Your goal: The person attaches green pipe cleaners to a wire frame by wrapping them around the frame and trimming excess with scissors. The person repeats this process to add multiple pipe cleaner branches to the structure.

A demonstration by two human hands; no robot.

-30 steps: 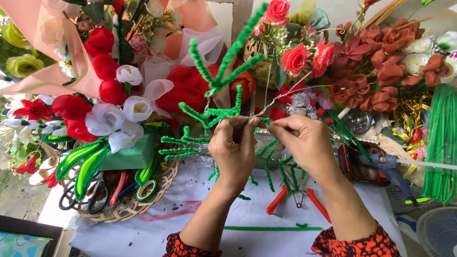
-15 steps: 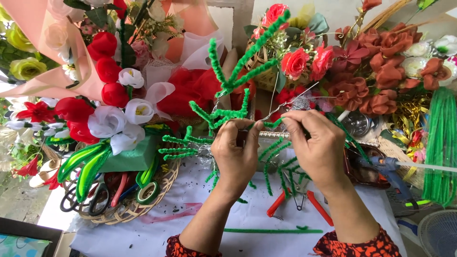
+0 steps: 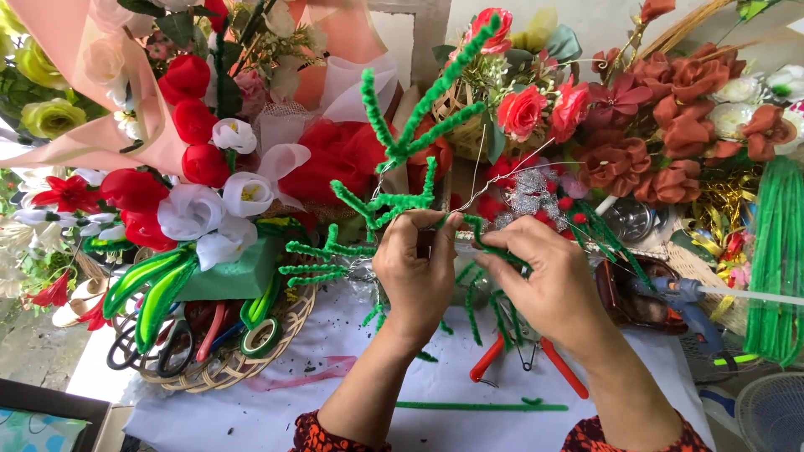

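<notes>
Left hand (image 3: 416, 272) closed around the stem of a green pipe-cleaner branch (image 3: 394, 180), fingers curled, knuckles toward the camera. Right hand (image 3: 544, 280) just beside it at 3 o'clock, thumb and fingertips pinched on one green pipe-cleaner strand (image 3: 490, 243) where that strand meets the stem. Both hands touching the branch, near the middle of the view, above a white sheet (image 3: 335, 393) covering the table.

Branch rising from the left fist toward 12 o'clock, fuzzy green twigs fanning out to 10 and 1 o'clock, with thin bare wire showing among them. More green twigs hanging below the hands toward 6 o'clock.

Red-handled pliers (image 3: 523, 364) lying on the sheet at 5 o'clock from the hands, partly hidden under the right wrist. One straight green pipe cleaner (image 3: 481, 407) flat on the sheet at 6 o'clock. Woven basket (image 3: 213, 372) at 8 o'clock, holding scissors (image 3: 138, 351) and rolls of tape. Glue gun (image 3: 687, 295) at 3 o'clock. Red and white fabric flowers (image 3: 197, 180) at 10 o'clock; rust-coloured and pink ones at 1 to 2 o'clock.
</notes>
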